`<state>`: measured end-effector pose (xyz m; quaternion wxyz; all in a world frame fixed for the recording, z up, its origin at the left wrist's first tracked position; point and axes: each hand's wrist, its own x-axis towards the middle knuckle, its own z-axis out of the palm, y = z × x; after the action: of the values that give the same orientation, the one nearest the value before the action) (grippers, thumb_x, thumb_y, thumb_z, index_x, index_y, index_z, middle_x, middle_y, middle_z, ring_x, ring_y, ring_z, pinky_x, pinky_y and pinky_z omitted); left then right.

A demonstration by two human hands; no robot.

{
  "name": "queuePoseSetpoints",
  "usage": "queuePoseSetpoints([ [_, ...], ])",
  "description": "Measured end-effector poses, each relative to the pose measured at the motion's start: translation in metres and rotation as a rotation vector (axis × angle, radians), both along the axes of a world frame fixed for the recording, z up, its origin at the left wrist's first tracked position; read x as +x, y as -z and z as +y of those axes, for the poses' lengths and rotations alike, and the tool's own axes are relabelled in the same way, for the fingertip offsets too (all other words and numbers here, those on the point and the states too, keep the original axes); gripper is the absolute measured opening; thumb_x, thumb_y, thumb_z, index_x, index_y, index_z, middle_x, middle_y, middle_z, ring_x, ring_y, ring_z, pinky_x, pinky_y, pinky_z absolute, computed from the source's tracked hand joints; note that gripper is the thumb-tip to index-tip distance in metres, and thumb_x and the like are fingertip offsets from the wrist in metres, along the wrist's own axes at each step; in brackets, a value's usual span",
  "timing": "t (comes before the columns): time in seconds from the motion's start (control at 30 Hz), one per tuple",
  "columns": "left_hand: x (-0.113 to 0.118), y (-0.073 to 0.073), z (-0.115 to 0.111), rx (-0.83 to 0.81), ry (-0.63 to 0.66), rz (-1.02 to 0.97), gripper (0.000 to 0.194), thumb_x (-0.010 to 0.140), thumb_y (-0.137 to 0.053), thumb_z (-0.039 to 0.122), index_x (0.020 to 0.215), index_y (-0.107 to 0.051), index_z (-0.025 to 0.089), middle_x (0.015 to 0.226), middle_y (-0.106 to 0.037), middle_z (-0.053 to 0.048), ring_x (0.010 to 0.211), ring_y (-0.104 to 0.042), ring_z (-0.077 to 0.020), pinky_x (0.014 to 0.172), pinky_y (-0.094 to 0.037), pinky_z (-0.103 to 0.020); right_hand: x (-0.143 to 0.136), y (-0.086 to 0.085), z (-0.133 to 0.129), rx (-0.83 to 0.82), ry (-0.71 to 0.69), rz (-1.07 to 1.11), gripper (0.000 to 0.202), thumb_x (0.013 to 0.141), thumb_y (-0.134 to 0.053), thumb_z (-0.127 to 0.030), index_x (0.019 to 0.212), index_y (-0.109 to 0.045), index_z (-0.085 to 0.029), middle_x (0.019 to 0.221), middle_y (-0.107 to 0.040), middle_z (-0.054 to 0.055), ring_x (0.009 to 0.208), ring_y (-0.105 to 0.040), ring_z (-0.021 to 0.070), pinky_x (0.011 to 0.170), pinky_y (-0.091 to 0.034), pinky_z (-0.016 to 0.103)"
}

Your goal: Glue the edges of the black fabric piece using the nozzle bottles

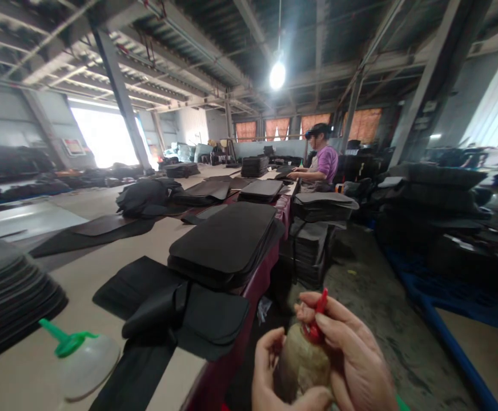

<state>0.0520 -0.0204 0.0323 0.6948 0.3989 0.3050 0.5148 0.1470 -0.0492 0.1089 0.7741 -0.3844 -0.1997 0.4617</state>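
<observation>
1. My right grip (360,357): thumb and fingers clamped on the red spout (313,334).
2. My left grip (266,371): wrapped round the bottle (304,359), spout up.
3. Bottle's off the worktop (81,279), just beside its edge.
4. On the worktop: green-topped bottle (88,365) at left, black sheets (223,240) stacked further along.
5. Co-worker (326,162) in purple at the far end.

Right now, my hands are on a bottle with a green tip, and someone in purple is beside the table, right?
No, the tip is red, as the head view shows. Your left hand and right hand are on the bottle; someone in purple is beside the table.
</observation>
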Motion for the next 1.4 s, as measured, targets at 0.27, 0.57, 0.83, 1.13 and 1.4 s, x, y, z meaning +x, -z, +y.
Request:
queuePoseSetpoints([
  [0.27,-0.013,0.0,0.014,-0.051,0.609,-0.104,0.07,0.043,-0.098,0.037,0.103,-0.067,0.019,0.086,-0.076,-0.007,0.092,-0.074,-0.0315,0.075,-0.054,-0.032,0.009,-0.011,-0.006,0.203,-0.113,-0.055,0.048,0.076,-0.076,-0.034,0.124,-0.072,-0.029,0.105,-0.07,0.01,0.087,-0.068,0.0184,0.076,-0.057,0.024],
  [0.57,-0.003,-0.015,0.003,0.007,0.244,0.089,0.06,0.046,-0.071,0.014,0.101,-0.048,0.023,0.078,-0.067,0.003,0.058,-0.058,-0.0125,0.054,-0.043,-0.02,0.011,-0.004,-0.011,-0.026,0.126,-0.197,0.032,0.077,-0.08,-0.043,0.097,-0.076,-0.018,0.102,-0.068,0.009,0.09,-0.064,0.0203,0.074,-0.055,0.023],
  [0.83,0.003,-0.021,-0.003,0.159,-0.048,0.283,0.053,0.046,-0.07,0.021,0.097,-0.055,0.021,0.084,-0.069,0.0,0.073,-0.064,-0.0202,0.065,-0.052,-0.028,0.008,-0.008,-0.011,-0.113,0.286,-0.565,0.031,0.08,-0.076,-0.047,0.083,-0.073,-0.016,0.084,-0.061,0.004,0.075,-0.058,0.0142,0.062,-0.047,0.017],
  [1.13,-0.002,-0.007,0.002,0.382,-0.251,0.527,0.053,0.048,-0.078,0.021,0.098,-0.06,0.023,0.087,-0.068,0.002,0.077,-0.064,-0.021,0.072,-0.05,-0.031,0.011,-0.003,-0.01,-0.232,0.405,-0.859,0.031,0.086,-0.064,-0.044,0.073,-0.065,-0.016,0.07,-0.056,0.001,0.066,-0.05,0.0111,0.059,-0.04,0.018],
  [1.4,0.004,-0.012,-0.001,0.071,0.065,0.254,0.048,0.045,-0.07,0.018,0.091,-0.054,0.023,0.073,-0.064,0.004,0.059,-0.057,-0.014,0.057,-0.045,-0.024,0.021,0.011,0.002,-0.296,0.286,-0.564,0.037,0.084,-0.066,-0.052,0.079,-0.057,-0.017,0.068,-0.055,0.0,0.057,-0.049,0.0101,0.052,-0.04,0.018],
])
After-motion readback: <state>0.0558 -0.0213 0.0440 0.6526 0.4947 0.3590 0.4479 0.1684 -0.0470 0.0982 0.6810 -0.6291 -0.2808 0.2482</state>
